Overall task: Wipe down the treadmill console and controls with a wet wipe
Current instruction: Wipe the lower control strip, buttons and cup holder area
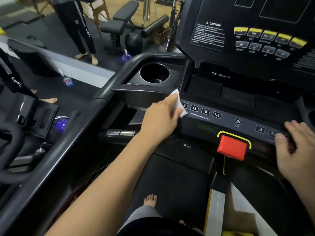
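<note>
While my left hand (pixel 162 116) pinches the wipe (pixel 178 103) at the incline keys (pixel 205 111), my right hand (pixel 296 150) rests open; most of the console (pixel 255 40) looks unwiped.

a dark rubber floor (pixel 51 36) gave way to pale wood flooring (pixel 150 12) farther back. a black weight bench (pixel 119 23) stood near a dark ball (pixel 133 42) and a purple kettlebell (pixel 126 57). a spray bottle (pixel 67 80) sat on the floor.
</note>
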The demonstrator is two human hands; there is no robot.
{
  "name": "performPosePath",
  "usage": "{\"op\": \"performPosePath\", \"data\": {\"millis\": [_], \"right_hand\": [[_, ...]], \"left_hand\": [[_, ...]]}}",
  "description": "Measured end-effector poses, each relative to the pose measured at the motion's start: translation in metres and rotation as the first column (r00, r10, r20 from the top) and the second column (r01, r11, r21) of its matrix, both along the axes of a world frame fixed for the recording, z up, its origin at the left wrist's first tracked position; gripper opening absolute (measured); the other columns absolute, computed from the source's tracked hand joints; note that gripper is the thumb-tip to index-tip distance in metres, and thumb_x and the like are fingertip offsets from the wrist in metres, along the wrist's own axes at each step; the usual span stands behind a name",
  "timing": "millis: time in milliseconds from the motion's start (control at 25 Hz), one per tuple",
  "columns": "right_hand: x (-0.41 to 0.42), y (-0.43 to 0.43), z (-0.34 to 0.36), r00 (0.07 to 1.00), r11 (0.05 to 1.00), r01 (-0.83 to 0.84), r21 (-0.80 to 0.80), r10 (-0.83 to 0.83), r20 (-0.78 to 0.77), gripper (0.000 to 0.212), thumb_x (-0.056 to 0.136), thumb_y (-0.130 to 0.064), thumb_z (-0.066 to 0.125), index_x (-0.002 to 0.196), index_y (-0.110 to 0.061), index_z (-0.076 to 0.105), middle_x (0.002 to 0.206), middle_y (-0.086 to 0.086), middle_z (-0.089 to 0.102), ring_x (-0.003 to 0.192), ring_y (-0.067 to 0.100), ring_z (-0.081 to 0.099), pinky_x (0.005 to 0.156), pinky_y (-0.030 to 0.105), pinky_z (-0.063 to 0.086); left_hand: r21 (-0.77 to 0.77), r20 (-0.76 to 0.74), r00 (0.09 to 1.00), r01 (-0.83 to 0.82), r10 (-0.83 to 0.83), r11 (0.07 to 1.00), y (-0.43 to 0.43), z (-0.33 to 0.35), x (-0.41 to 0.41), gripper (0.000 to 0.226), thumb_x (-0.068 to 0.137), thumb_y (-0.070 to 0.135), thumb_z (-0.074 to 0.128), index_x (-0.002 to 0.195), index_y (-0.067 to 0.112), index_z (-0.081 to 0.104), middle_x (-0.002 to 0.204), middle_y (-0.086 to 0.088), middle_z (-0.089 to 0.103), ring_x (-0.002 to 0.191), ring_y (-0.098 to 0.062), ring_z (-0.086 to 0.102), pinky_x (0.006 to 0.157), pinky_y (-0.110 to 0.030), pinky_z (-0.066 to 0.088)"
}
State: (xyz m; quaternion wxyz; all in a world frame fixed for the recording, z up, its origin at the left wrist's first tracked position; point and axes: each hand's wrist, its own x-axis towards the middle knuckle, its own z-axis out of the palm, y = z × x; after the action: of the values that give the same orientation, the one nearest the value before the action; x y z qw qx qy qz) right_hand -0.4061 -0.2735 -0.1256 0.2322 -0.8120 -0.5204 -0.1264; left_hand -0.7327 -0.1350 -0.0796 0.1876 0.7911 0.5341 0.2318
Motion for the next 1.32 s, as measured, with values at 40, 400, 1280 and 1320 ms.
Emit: {"op": "performPosePath", "data": {"millis": [40,400,1280,1320], "right_hand": [[0.002,0.000,-0.002,1.000,1.000,-0.003,-0.001,0.003,-0.001,0.055,0.098,-0.047,0.030,0.140,-0.014,0.046,0.149,0.010,0.045,0.144,0.022,0.032,0.117,0.052,0.025],[0.003,0.002,-0.003,1.000,0.999,0.030,-0.025,-0.030,0.008,0.054,0.097,-0.045,0.031,0.141,-0.016,0.044,0.149,0.008,0.043,0.143,0.021,0.032,0.117,0.052,0.025],[-0.015,-0.003,0.018,0.997,0.995,-0.068,0.069,0.071,-0.041,0.053,0.093,-0.035,0.039,0.132,-0.002,0.055,0.140,0.019,0.053,0.137,0.033,0.041,0.114,0.055,0.029],[-0.015,-0.003,0.018,0.997,0.995,-0.067,0.072,0.070,-0.041,0.053,0.093,-0.034,0.040,0.131,-0.001,0.055,0.140,0.019,0.053,0.137,0.033,0.041,0.114,0.055,0.029]], "left_hand": [[-0.030,0.009,1.000,0.003,-0.003,1.000,0.003,0.002,-0.002,0.046,0.095,0.036,0.055,0.139,0.027,0.048,0.104,-0.007,0.072,0.099,-0.035,0.061,0.071,-0.034,0.039],[-0.092,-0.040,0.998,-0.055,0.051,0.994,-0.028,-0.011,-0.051,0.043,0.078,0.054,0.062,0.063,0.020,0.041,0.054,0.001,0.044,0.059,-0.022,0.042,0.053,-0.036,0.031],[-0.151,0.104,0.983,-0.133,0.149,0.980,-0.026,0.011,-0.026,0.019,0.072,0.033,0.081,0.078,0.020,0.070,0.079,0.004,0.060,0.068,-0.013,0.058,0.059,-0.025,0.044],[0.093,0.003,0.980,-0.197,0.197,0.976,-0.028,0.005,-0.022,0.019,0.071,0.030,0.081,0.081,0.019,0.070,0.083,0.003,0.055,0.071,-0.018,0.055,0.061,-0.029,0.043]]}}
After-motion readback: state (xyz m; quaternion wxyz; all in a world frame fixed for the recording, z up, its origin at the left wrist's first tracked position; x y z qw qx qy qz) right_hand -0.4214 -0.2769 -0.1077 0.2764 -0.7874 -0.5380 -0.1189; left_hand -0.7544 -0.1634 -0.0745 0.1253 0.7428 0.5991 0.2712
